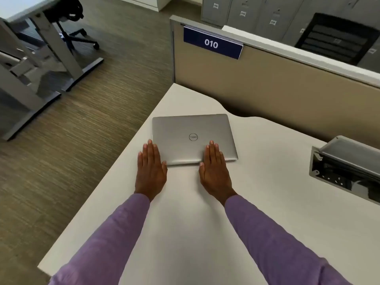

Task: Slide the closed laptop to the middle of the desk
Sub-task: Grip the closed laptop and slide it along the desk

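A closed silver laptop (192,130) lies flat on the white desk (185,223), close to the desk's left edge and far corner. My left hand (151,170) lies flat with its fingers together, fingertips at the laptop's near left corner. My right hand (214,171) is flat too, its fingers resting on the lid near the near right corner. Neither hand grips anything. Both arms wear purple sleeves.
A tan partition (267,83) with a blue "010" sign (211,43) runs behind the desk. An open grey cable box (345,167) sits at the desk's right. Past the left edge are carpeted floor (72,151), another desk's legs (57,48) and an office chair (70,19).
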Motion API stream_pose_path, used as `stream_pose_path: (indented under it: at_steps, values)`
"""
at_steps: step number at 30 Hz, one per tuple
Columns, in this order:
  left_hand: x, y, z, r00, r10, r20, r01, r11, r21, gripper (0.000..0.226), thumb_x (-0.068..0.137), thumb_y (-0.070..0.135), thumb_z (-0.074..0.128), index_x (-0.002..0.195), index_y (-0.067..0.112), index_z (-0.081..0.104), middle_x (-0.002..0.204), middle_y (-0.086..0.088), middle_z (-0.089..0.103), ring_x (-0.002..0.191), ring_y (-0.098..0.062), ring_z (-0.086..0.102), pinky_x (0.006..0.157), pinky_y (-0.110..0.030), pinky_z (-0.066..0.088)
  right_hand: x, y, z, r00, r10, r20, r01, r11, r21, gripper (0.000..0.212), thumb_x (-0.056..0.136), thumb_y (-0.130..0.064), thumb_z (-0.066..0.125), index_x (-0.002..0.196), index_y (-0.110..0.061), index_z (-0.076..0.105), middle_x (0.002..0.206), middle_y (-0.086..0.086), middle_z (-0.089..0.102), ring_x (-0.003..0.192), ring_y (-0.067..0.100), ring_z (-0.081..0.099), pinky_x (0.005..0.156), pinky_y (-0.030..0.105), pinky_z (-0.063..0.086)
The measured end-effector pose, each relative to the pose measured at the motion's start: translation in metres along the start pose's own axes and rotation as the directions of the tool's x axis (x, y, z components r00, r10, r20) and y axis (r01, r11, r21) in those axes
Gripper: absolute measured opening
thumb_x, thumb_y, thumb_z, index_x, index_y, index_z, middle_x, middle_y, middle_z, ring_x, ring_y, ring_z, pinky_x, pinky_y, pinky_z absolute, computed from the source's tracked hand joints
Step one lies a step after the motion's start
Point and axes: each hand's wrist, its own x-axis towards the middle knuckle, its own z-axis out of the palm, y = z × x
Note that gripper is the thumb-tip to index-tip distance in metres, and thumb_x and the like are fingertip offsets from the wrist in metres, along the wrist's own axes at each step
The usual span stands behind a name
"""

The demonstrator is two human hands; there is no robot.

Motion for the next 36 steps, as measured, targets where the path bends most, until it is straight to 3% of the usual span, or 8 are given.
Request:
stream_pose_path:
  at_steps: [4, 8, 10, 15, 19, 21, 29, 36]
  values:
    - [0.021, -0.006, -0.001, 0.996, -0.086, 0.013, 0.086, 0.996, 0.003, 0.062, 0.104, 0.032, 0.031, 0.154, -0.005, 0.022, 0.161, -0.029, 0.02, 0.149, -0.044, 0.023, 0.124, -0.054, 0.018, 0.024, 0.011, -0.005, 0.999, 0.045, -0.003, -0.045, 0.998, 0.032, 0.067, 0.105, -0.037, 0.029, 0.157, -0.001, 0.009, 0.167, 0.018, 0.002, 0.155, 0.031, -0.001, 0.126, 0.046, 0.011]
    - [0.05, 0.001, -0.005, 0.977, -0.205, 0.056, 0.207, 0.977, -0.043, 0.063, 0.099, 0.034, 0.049, 0.148, -0.002, 0.035, 0.134, -0.025, 0.049, 0.116, -0.041, 0.05, 0.096, -0.052, 0.042, 0.053, 0.027, -0.007, 0.993, 0.117, 0.0, -0.117, 0.991, 0.058, 0.083, 0.1, -0.057, 0.035, 0.157, -0.002, 0.011, 0.168, 0.018, 0.002, 0.155, 0.034, -0.001, 0.126, 0.045, 0.008]
    - [0.064, 0.006, -0.006, 0.954, -0.279, 0.107, 0.29, 0.952, -0.097, 0.066, 0.099, 0.038, 0.049, 0.149, -0.001, 0.032, 0.13, -0.022, 0.05, 0.114, -0.039, 0.05, 0.091, -0.05, 0.044, 0.067, 0.036, -0.009, 0.983, 0.183, -0.014, -0.183, 0.982, 0.045, 0.088, 0.098, -0.061, 0.038, 0.156, 0.0, 0.015, 0.166, 0.021, 0.009, 0.153, 0.038, 0.009, 0.125, 0.047, 0.013]
    - [0.09, 0.015, -0.003, 0.9, -0.413, 0.142, 0.436, 0.862, -0.26, 0.068, 0.098, 0.041, 0.052, 0.147, 0.0, 0.03, 0.133, -0.023, 0.045, 0.12, -0.041, 0.046, 0.096, -0.052, 0.044, 0.089, 0.063, -0.01, 0.93, 0.365, -0.034, -0.364, 0.931, 0.037, 0.101, 0.089, -0.072, 0.044, 0.154, 0.001, 0.02, 0.161, 0.025, 0.023, 0.14, 0.042, 0.034, 0.11, 0.052, 0.034]
    - [0.102, 0.018, -0.003, 0.836, -0.52, 0.174, 0.544, 0.747, -0.383, 0.061, 0.093, 0.042, 0.061, 0.135, 0.002, 0.041, 0.131, -0.023, 0.045, 0.123, -0.043, 0.043, 0.097, -0.055, 0.043, 0.097, 0.073, -0.006, 0.898, 0.439, -0.008, -0.438, 0.897, 0.064, 0.107, 0.081, -0.081, 0.047, 0.152, -0.005, 0.023, 0.14, 0.02, 0.046, 0.122, 0.04, 0.047, 0.094, 0.051, 0.043]
    - [0.105, 0.02, -0.003, 0.801, -0.564, 0.203, 0.591, 0.686, -0.426, 0.058, 0.091, 0.042, 0.064, 0.129, 0.004, 0.045, 0.131, -0.022, 0.044, 0.125, -0.043, 0.041, 0.098, -0.056, 0.041, 0.099, 0.076, -0.003, 0.9, 0.435, 0.009, -0.434, 0.895, 0.102, 0.105, 0.079, -0.08, 0.049, 0.151, -0.007, 0.026, 0.132, 0.019, 0.048, 0.118, 0.04, 0.048, 0.091, 0.05, 0.045]
    - [0.109, 0.016, -0.002, 0.774, -0.562, 0.29, 0.624, 0.605, -0.494, 0.065, 0.083, 0.047, 0.071, 0.13, 0.014, 0.04, 0.133, -0.017, 0.039, 0.126, -0.042, 0.038, 0.101, -0.056, 0.039, 0.114, 0.084, -0.004, 0.868, 0.472, 0.156, -0.497, 0.829, 0.257, 0.112, 0.069, -0.08, 0.064, 0.152, -0.019, 0.018, 0.135, 0.016, 0.038, 0.126, 0.039, 0.042, 0.096, 0.05, 0.045]
    - [0.104, 0.012, 0.0, 0.825, -0.485, 0.291, 0.548, 0.556, -0.625, 0.066, 0.086, 0.041, 0.071, 0.133, 0.011, 0.036, 0.134, -0.021, 0.045, 0.124, -0.043, 0.048, 0.101, -0.049, 0.042, 0.118, 0.094, -0.008, 0.858, 0.446, 0.256, -0.514, 0.759, 0.399, 0.119, 0.067, -0.08, 0.067, 0.157, -0.031, 0.007, 0.134, 0.012, 0.04, 0.123, 0.035, 0.052, 0.097, 0.045, 0.046]
